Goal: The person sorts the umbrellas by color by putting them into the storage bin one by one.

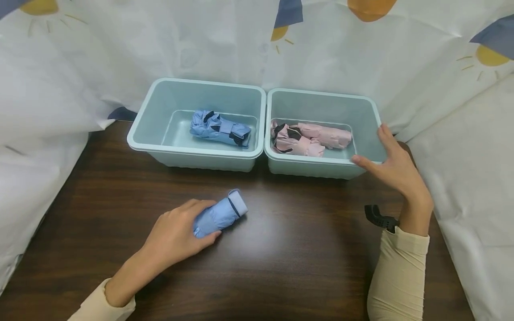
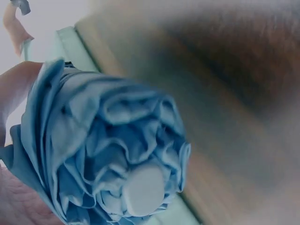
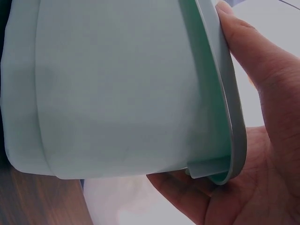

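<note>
In the head view, my left hand (image 1: pixel 174 234) grips a blue folded umbrella (image 1: pixel 218 217) over the near-middle of the table, its pale cap end pointing up and right. The left wrist view shows the gathered blue fabric (image 2: pixel 126 126) close up around a small white end piece (image 2: pixel 144 190). My right hand (image 1: pixel 397 167) holds the front right corner of the right bin (image 1: pixel 309 166), thumb at the front rim and fingers along the right side. From the right wrist, the bin wall (image 3: pixel 117 93) fills much of the view, the fingers partly hidden behind its rim.
Left of that bin stands a matching light teal bin (image 1: pixel 201 159) with a blue folded umbrella (image 1: pixel 220 128) inside. Pink folded umbrellas (image 1: pixel 301 140) lie in the right bin. White patterned cloth (image 1: pixel 225 40) hangs behind the dark wooden table (image 1: pixel 289 267) and borders both sides.
</note>
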